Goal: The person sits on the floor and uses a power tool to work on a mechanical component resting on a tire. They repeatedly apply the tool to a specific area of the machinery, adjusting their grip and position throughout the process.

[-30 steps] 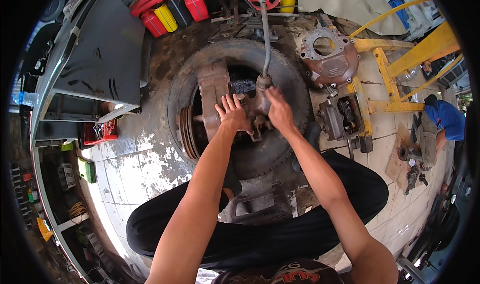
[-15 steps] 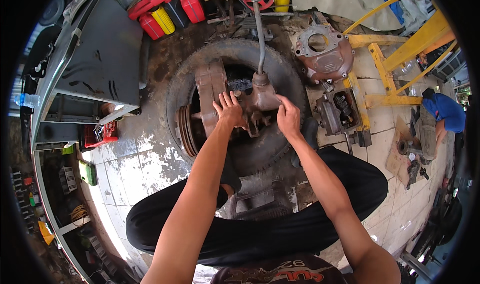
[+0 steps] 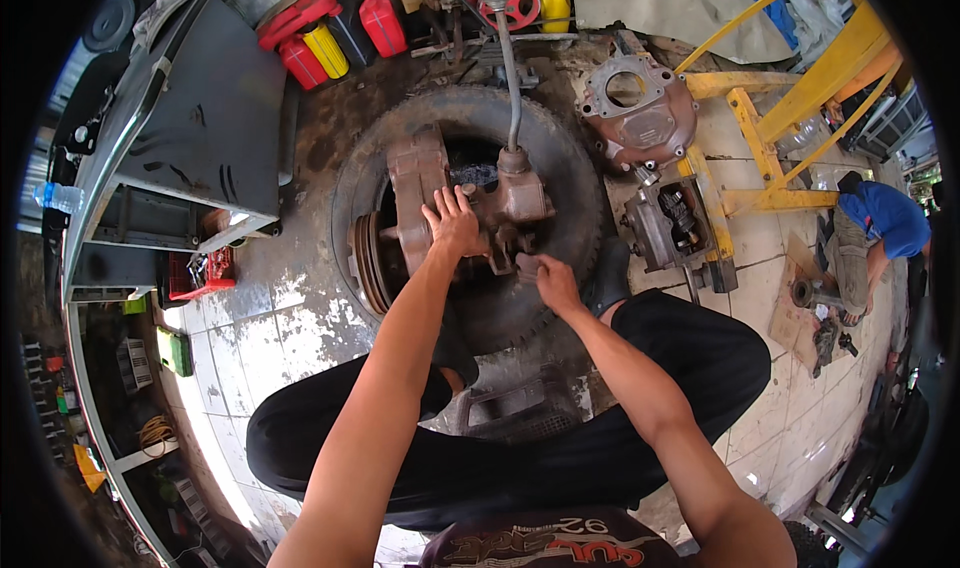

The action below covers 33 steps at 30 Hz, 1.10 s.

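Steady the gearbox [image 3: 416, 173], lying over the middle of the tyre [image 3: 573, 158], with the left hand [image 3: 456, 226] spread wide; work lightly along the near side with the right hand [image 3: 557, 283], fingers drawn narrow, cannot tell whether gripping anything

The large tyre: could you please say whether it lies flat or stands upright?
The tyre lies flat: its ring faces up, with the metal housing over its open middle.

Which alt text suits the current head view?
A person's left hand rests on a brown gearbox with a long gear lever, set over a tyre lying flat; the right hand appears to hold a small brownish piece near the gearbox. At right, another person in blue bends.
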Motion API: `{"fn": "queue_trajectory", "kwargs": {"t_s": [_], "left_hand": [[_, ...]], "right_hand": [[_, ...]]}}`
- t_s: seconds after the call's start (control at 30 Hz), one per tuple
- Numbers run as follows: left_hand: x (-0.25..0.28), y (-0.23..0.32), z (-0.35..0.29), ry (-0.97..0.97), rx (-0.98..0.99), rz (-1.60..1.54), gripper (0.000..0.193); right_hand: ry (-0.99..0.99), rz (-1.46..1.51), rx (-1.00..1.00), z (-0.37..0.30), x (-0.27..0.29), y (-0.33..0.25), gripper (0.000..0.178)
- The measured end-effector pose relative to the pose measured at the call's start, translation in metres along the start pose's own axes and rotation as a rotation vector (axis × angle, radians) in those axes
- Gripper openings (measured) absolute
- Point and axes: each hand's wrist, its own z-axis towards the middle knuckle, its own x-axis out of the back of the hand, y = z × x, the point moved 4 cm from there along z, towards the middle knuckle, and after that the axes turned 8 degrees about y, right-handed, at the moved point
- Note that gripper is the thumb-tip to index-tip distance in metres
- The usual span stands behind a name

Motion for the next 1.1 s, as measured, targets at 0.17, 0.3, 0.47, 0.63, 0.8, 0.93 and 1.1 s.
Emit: {"fn": "queue_trajectory", "kwargs": {"t_s": [0.17, 0.3, 0.47, 0.63, 0.8, 0.93, 1.1], "left_hand": [[-0.002, 0.009, -0.021, 0.322, -0.033, -0.307, 0.111], [-0.004, 0.037, -0.042, 0.823, 0.035, -0.618, 0.075], [0.003, 0.051, -0.068, 0.836, 0.206, -1.028, 0.052], [0.004, 0.074, -0.066, 0.285, 0.485, -2.255, 0.055], [0.038, 0.075, -0.077, 0.294, 0.119, -2.073, 0.034], [0.053, 0.066, -0.079, 0.311, -0.066, -1.904, 0.02], [0.066, 0.067, -0.09, 0.341, -0.126, -1.836, 0.023]], "right_hand": [[0.098, 0.399, -0.196, 0.05, 0.04, 0.008, 0.03], [-0.041, 0.785, -0.331, 0.079, 0.068, 0.001, 0.035], [-0.199, 1.108, -0.351, 0.067, 0.08, -0.064, 0.042], [-0.249, 1.186, -0.379, 0.054, 0.079, -0.083, 0.039], [-0.385, 1.157, -0.311, 0.041, 0.08, -0.084, 0.038], [-0.402, 1.174, -0.264, 0.035, 0.092, -0.086, 0.041], [-0.408, 1.216, -0.283, 0.029, 0.102, -0.091, 0.036]]}}
